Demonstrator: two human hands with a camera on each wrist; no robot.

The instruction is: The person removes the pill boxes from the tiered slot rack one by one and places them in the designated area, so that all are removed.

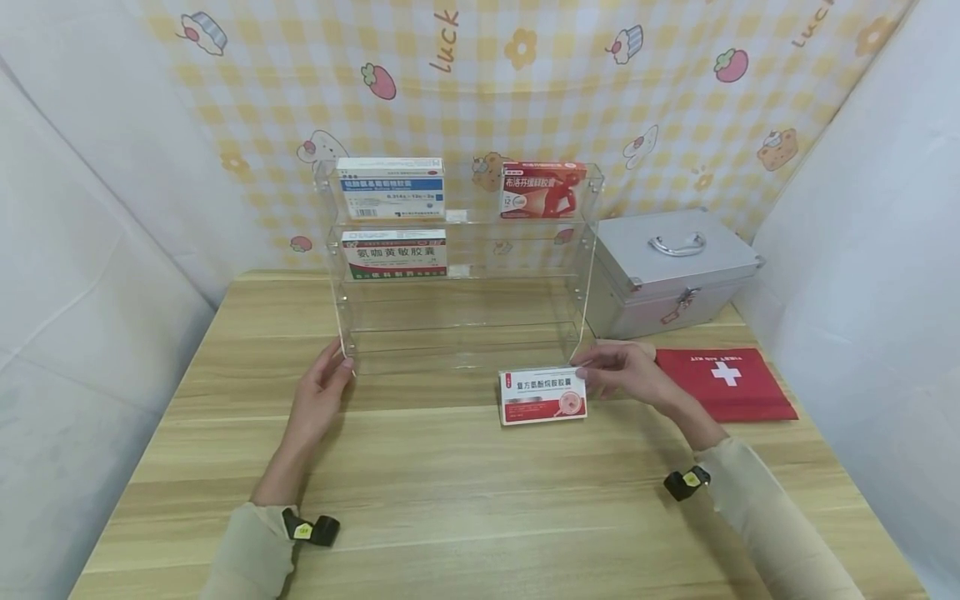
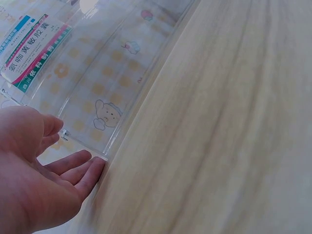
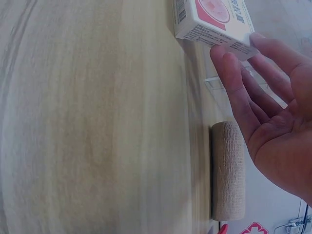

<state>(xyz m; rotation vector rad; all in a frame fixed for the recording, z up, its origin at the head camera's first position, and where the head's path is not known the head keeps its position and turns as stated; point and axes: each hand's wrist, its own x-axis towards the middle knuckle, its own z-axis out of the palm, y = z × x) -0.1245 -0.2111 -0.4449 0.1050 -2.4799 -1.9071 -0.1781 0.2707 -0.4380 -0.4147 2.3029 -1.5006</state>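
A clear stepped display rack [image 1: 461,333] stands on the wooden table. At its lower left side is my left hand [image 1: 318,396], fingertips touching the rack's bottom corner in the left wrist view. My right hand [image 1: 626,375] pinches one end of a white and red medicine box [image 1: 543,397] in front of the rack's lower right. In the right wrist view the thumb is on the box's printed face and fingers touch its end. Whether the box touches the table, I cannot tell. On the rack sit a blue-white box [image 1: 392,190], a red box [image 1: 542,192] and a green-red-white box [image 1: 395,255].
A silver metal case [image 1: 675,267] with a top handle stands right of the rack. Nearer lies a red first aid pouch [image 1: 723,387]. A tan bandage roll [image 3: 228,170] lies beside the case, mostly behind my right hand in the head view. Patterned cloth [image 1: 465,100] hangs behind.
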